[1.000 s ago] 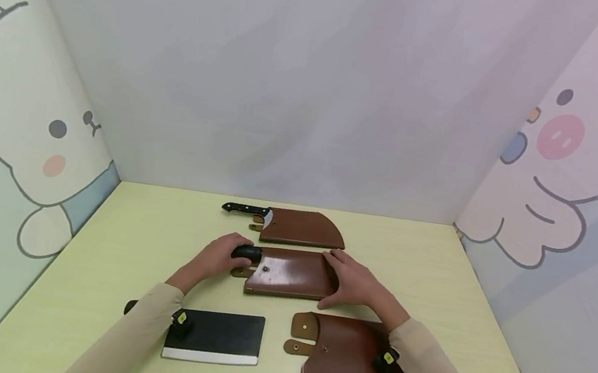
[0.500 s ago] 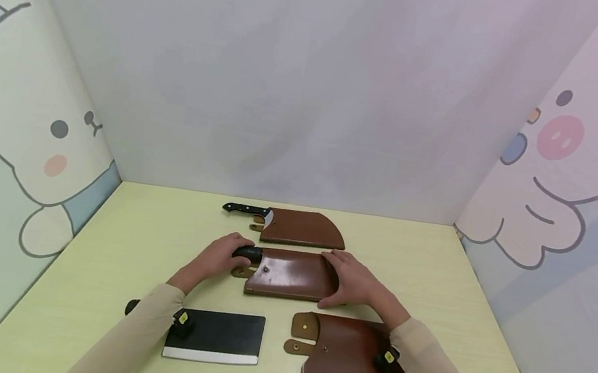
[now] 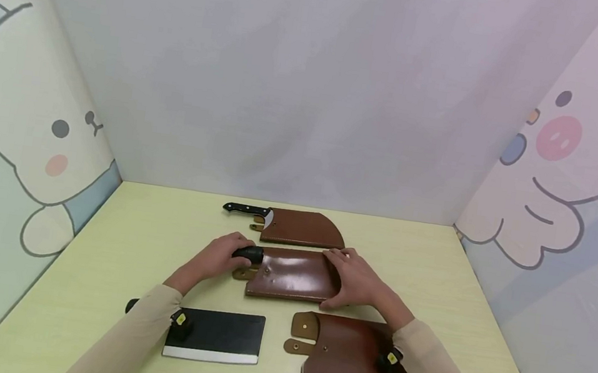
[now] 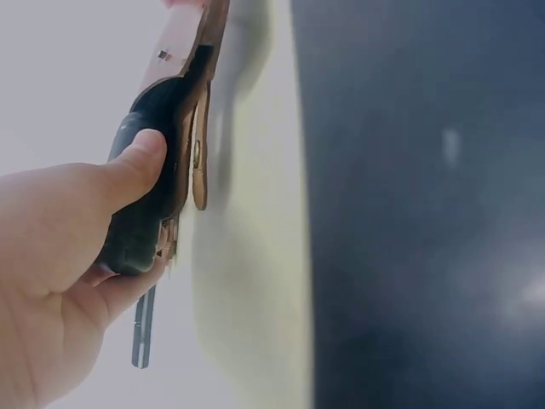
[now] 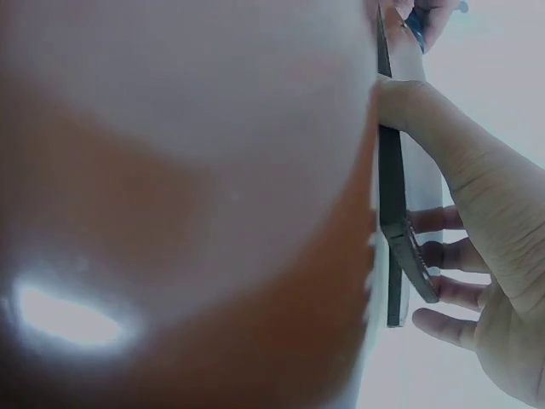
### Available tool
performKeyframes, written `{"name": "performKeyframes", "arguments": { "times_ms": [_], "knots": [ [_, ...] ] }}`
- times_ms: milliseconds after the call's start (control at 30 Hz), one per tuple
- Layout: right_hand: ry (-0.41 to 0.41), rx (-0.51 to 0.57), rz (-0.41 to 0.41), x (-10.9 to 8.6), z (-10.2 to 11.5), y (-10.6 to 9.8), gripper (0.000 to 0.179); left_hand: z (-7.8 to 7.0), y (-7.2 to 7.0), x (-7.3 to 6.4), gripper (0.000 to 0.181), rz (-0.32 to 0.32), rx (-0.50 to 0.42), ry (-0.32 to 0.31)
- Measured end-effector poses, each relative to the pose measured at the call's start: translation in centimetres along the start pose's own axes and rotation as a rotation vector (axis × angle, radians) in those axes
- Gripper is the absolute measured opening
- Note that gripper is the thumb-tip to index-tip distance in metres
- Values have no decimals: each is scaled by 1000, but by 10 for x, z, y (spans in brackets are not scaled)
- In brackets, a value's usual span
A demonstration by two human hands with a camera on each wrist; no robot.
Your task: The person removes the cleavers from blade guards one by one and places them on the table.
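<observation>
My left hand (image 3: 218,256) grips the black handle (image 3: 248,253) of a cleaver. Its blade is hidden inside a brown leather sheath (image 3: 295,274) at mid-table. The left wrist view shows my thumb along that handle (image 4: 136,226), with a loose snap strap (image 4: 200,158) beside it. At the sheath's right end, my right hand (image 3: 360,281) holds the leather, thumb at the near edge and fingers at the far edge. In the right wrist view the sheath (image 5: 391,175) appears edge-on between thumb and spread fingers. Both snap straps hang unfastened as far as visible.
Behind lies another sheathed cleaver (image 3: 302,228) with a riveted black handle. In front of me, a bare black cleaver (image 3: 223,332) lies at left, partly under my left forearm. A larger brown sheath (image 3: 348,350) lies at right beneath my right forearm.
The held sheath and cleaver have shifted very slightly right, and the shine on the leather has changed. My right hand has moved slightly right with them. My left grip looks the same.
</observation>
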State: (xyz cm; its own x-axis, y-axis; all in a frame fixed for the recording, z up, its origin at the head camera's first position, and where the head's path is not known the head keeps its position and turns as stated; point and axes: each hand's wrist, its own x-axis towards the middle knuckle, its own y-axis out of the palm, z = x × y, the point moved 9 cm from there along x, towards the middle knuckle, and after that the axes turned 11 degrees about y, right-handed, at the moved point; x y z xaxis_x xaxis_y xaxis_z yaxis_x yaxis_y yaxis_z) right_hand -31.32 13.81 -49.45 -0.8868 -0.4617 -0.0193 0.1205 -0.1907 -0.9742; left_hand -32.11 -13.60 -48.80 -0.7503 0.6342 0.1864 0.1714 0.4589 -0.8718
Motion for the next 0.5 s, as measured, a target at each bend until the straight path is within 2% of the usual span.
{"name": "performKeyframes", "arguments": {
  "times_ms": [233, 500],
  "knots": [
    [-4, 36, -10, -4, 1, -9, 124, -10, -13, 0, 43, 1, 41, 24],
    [-1, 48, -24, -11, 6, -24, 123, -19, -24, -2, 45, -7, 62, 21]
  ]
}}
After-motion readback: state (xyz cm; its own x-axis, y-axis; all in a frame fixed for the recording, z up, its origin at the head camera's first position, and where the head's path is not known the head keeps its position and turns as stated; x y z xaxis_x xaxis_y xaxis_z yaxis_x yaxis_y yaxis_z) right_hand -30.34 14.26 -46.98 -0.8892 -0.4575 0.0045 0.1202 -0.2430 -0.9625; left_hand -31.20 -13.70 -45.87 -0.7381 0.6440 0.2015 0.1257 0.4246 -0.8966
